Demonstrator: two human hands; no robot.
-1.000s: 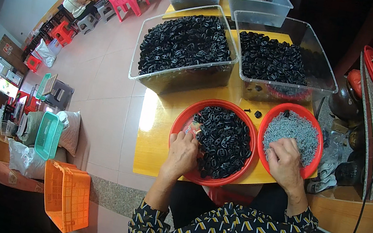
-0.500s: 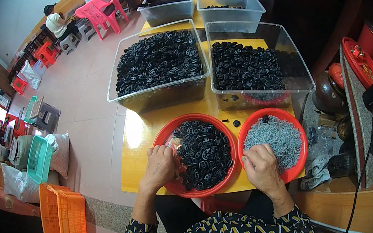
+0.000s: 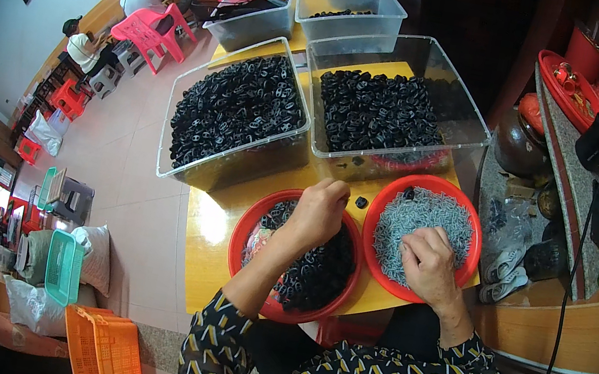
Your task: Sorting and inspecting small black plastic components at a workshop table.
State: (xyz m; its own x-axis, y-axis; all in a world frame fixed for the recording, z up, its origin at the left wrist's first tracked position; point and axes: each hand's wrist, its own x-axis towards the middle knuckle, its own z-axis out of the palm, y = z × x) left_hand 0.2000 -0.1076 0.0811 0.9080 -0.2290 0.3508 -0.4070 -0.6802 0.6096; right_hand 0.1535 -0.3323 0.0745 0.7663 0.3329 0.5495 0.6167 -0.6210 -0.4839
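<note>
Hands over two red bowls: since a second ago, left hand (image 3: 319,210) has been moved to the far rim of the black-parts bowl (image 3: 247,238), fingers clenched, contents unseen; right hand (image 3: 426,260) is rested curled on grey pins (image 3: 421,219).

I have one view only, from a fisheye camera worn on my head, looking steeply down and forward over the yellow desk (image 3: 207,229). It sits close above the desk's near edge, so my forearms enter from the bottom of the picture and my patterned sleeves fill the lower middle. The far edge of the desk runs toward the top of the picture. The wide lens bends straight edges near the rim and takes in the tiled floor (image 3: 131,159) well out to my left. No second view overlaps it.
</note>
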